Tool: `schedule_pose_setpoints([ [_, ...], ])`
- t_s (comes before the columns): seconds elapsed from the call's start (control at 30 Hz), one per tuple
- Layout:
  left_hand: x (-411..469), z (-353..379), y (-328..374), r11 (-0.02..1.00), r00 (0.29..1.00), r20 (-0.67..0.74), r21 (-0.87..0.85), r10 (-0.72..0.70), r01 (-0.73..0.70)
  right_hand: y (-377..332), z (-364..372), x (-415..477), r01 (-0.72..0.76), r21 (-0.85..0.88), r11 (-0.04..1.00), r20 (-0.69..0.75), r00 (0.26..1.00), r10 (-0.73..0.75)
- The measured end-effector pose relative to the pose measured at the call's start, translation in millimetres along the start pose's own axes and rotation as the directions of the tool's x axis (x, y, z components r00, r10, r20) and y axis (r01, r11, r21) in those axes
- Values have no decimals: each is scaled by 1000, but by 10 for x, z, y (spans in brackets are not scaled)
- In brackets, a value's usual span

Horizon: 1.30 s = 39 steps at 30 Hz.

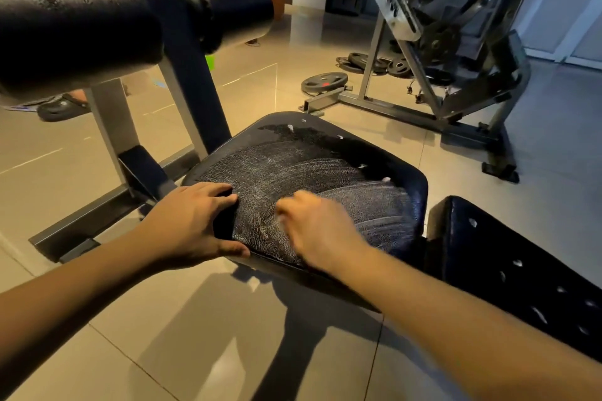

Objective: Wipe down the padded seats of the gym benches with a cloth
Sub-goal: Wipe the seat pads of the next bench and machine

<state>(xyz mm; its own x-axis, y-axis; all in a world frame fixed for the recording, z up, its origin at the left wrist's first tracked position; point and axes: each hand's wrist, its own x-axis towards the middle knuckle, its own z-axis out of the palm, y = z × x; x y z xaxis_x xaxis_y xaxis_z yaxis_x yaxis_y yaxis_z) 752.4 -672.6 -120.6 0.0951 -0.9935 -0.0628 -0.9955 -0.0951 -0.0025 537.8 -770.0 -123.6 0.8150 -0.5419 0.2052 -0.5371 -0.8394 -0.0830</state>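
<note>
Above the tiled gym floor (195, 335), the seat pad (309, 169) shows wet streaks. The left hand (192, 221) clamps its near corner; the blurred right hand (321, 226) seems mid-wipe, its grip unreadable. Next, probably the far edge.

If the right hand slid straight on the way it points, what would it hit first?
Likely the left hand, gripping the seat pad just ahead of the right hand; blur leaves doubt.
</note>
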Motion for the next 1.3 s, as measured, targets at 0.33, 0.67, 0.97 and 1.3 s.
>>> schedule_pose_setpoints([
  [0.33,2,-9,-1,1000,999,-37,-15,13,-14,441,-138,-69,-330,-182,926,-73,944,321],
  [0.67,-32,-40,46,999,1000,-18,-32,4,-5,1203,-232,-344,-537,-232,811,-161,844,512],
  [0.97,-46,-111,102,1000,1000,-7,5,8,-8,-136,-89,-427,71,-56,996,-49,996,-74],
  [1.3,-37,-92,72,1000,1000,0,13,-2,2,854,-206,-650,-437,-207,875,-160,898,410],
])
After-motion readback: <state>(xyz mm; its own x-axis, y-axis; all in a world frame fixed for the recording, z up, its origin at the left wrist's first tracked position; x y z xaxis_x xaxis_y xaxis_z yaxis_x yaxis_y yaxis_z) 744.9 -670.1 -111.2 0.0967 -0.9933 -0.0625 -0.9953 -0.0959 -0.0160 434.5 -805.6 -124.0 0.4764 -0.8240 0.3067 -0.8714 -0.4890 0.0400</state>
